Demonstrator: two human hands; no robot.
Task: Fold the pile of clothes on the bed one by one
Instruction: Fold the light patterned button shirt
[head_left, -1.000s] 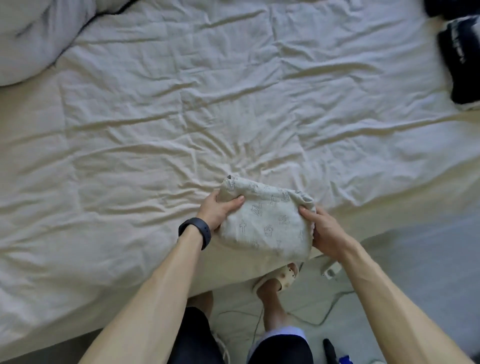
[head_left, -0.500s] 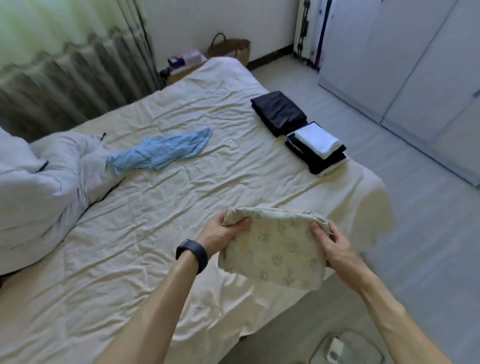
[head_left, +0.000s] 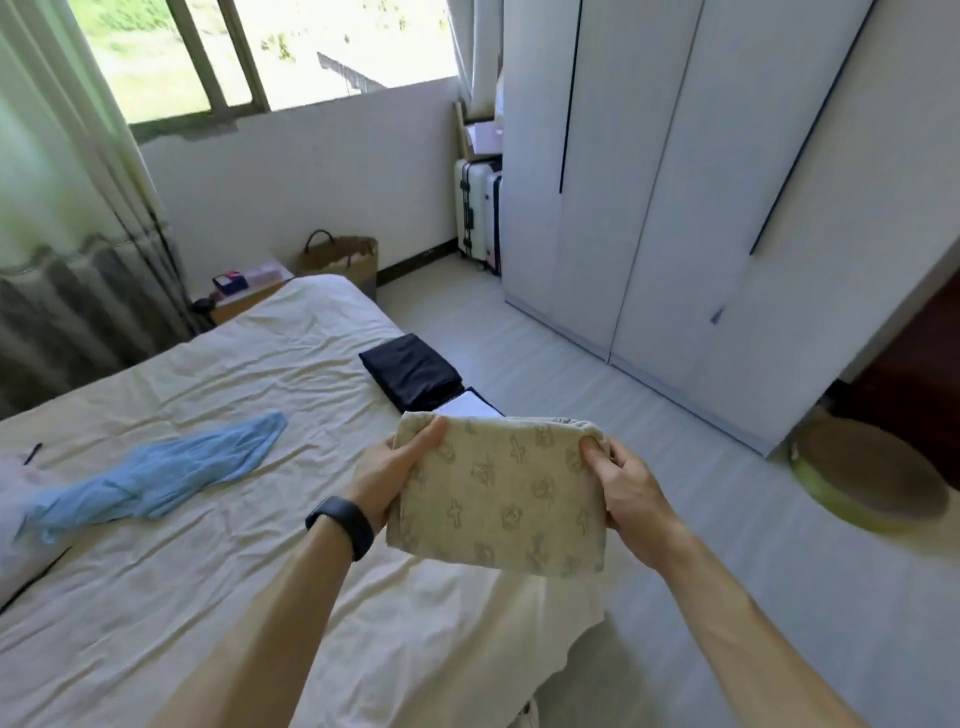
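Aloft, above the bed (head_left: 156, 597) corner, a folded beige patterned garment (head_left: 498, 499) is gripped at its sides by the left hand (head_left: 387, 475) and right hand (head_left: 626, 486); behind it, folded dark clothes (head_left: 410, 371) are stacked.

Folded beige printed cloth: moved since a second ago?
Yes. The folded beige printed cloth, gripped by left hand and right hand, has lifted off the cream bed sheet and travelled toward the black-and-white folded stack at its edge.

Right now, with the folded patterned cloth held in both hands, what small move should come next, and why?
Probably set it beside the dark folded stack on the bed: left hand and right hand grip the patterned cloth, already folded, and a blue garment lies unfolded.
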